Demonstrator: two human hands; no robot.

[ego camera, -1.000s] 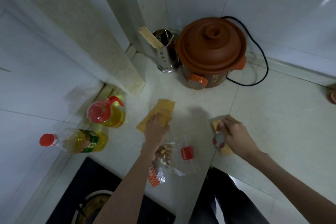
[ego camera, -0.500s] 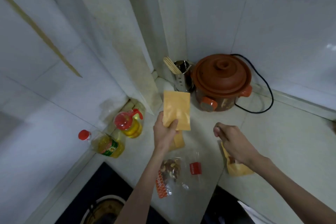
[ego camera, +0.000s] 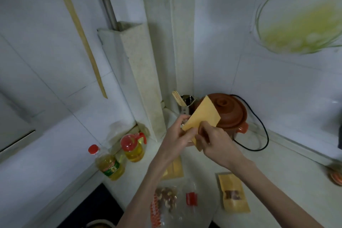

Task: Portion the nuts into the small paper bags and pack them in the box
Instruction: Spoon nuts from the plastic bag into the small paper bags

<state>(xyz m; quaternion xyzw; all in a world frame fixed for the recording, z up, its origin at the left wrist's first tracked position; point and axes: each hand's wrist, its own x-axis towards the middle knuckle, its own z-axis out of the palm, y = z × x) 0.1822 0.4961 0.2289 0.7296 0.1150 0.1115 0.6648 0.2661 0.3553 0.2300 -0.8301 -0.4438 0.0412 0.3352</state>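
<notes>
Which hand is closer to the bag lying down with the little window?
Right. The right hand is up above the windowed bag, almost straight over it. The left hand is farther left. Both hold the raised paper bag.

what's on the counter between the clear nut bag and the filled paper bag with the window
Head view: only bare pale counter lies between the clear plastic nut bag and the filled yellow-brown paper bag.

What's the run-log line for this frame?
stage: opening bag | left hand: pinches paper bag | right hand: pinches same bag | filled bag: on counter | nut pouch: on counter
</notes>
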